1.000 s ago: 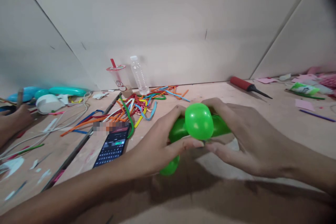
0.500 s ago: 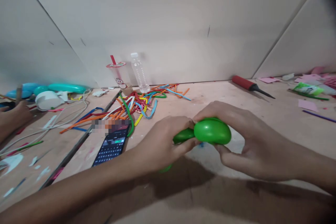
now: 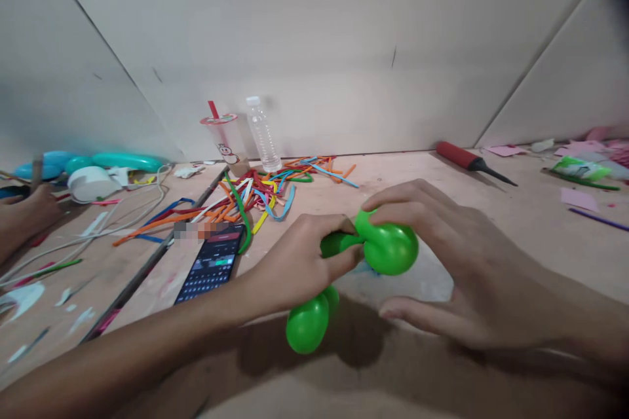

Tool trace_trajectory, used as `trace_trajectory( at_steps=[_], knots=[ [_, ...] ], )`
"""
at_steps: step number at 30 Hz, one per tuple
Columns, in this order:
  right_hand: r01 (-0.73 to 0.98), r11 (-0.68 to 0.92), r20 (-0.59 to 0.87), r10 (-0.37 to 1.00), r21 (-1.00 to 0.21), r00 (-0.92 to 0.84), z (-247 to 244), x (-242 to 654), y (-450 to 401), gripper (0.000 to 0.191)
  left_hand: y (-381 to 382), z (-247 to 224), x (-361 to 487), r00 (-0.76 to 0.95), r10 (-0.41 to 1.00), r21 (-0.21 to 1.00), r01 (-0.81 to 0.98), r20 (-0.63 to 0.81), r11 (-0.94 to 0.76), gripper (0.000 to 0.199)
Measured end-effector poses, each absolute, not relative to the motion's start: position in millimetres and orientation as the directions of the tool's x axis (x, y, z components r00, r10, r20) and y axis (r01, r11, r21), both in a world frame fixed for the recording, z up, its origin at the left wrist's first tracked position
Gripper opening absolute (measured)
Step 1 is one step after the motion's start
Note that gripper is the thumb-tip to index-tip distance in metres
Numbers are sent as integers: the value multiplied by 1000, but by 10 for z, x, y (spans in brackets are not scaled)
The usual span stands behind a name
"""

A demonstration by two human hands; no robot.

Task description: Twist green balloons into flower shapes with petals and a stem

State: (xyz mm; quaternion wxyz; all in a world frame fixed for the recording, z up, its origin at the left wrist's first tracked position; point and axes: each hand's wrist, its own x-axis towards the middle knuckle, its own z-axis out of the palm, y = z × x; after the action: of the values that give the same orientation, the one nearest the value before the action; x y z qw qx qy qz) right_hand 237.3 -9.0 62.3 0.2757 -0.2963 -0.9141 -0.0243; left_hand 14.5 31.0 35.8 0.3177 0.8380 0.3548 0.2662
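A twisted green balloon (image 3: 392, 250) is up off the tabletop, with its round bubbles on both sides of my left hand (image 3: 299, 265). The thumb and fingers of that hand pinch it at a narrow neck beside the large right bubble. Lower bubbles (image 3: 307, 325) of the same balloon hang below my left wrist. My right hand (image 3: 457, 268) curves around the right bubble with its fingers spread. Its fingertips rest on the bubble's top, while the thumb stands clear below. Part of the balloon is hidden behind my left fingers.
Loose uninflated balloons (image 3: 255, 196) lie in a pile beside a phone (image 3: 209, 268). Behind them stand a cup with a straw (image 3: 228, 141) and a clear bottle (image 3: 264, 137). A red hand pump (image 3: 457, 158) lies by the wall. Another person's hand (image 3: 34, 213) is at far left.
My right thumb has come away from the bubble and the hand has opened. The bubble has turned and dropped slightly, and the lower green bubbles now show below my left wrist.
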Motion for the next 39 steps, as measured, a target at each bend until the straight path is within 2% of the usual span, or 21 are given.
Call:
trace_trajectory(
  at_steps=[2,4,9,13,16,18,22,23,26,28,31,35,39],
  knots=[
    [670,741,558,576,-47,-597,573,2344,-108,50,279,359,156,612,755,688,445,234,-573,6],
    [710,704,564,597,-27,-571,556,2338,-118,41,264,355,159,622,746,662,459,237,-593,7],
    [552,834,550,470,-20,-690,587,2385,-72,31,304,342,131,642,738,634,485,209,-602,8],
    [377,915,562,389,-144,-730,600,2429,10,35,337,364,111,710,690,679,439,139,-588,12],
    [345,901,544,434,-264,-718,614,2451,19,39,332,370,114,748,662,710,440,49,-550,10],
    [379,874,497,485,-303,-720,618,2453,-3,39,325,357,119,729,684,691,479,31,-542,9],
    [594,729,318,684,-340,-657,603,2430,-14,53,359,312,98,615,775,540,606,147,-584,14],
    [667,664,267,747,-337,-609,602,2429,6,51,383,306,84,594,785,506,629,177,-590,15],
    [809,520,158,854,-273,-495,623,2471,123,27,481,314,31,572,795,454,664,204,-594,17],
    [837,498,115,867,-226,-484,648,2535,219,23,555,339,0,571,796,430,679,201,-595,20],
    [852,481,60,875,-204,-480,661,2642,332,35,645,377,-40,581,794,346,718,181,-604,23],
    [847,483,4,869,-221,-495,607,2745,416,48,726,406,-130,576,776,136,773,257,-620,39],
    [828,496,-40,852,-261,-523,531,2795,463,45,810,413,-299,611,731,-59,778,304,-626,51]
  ],
)
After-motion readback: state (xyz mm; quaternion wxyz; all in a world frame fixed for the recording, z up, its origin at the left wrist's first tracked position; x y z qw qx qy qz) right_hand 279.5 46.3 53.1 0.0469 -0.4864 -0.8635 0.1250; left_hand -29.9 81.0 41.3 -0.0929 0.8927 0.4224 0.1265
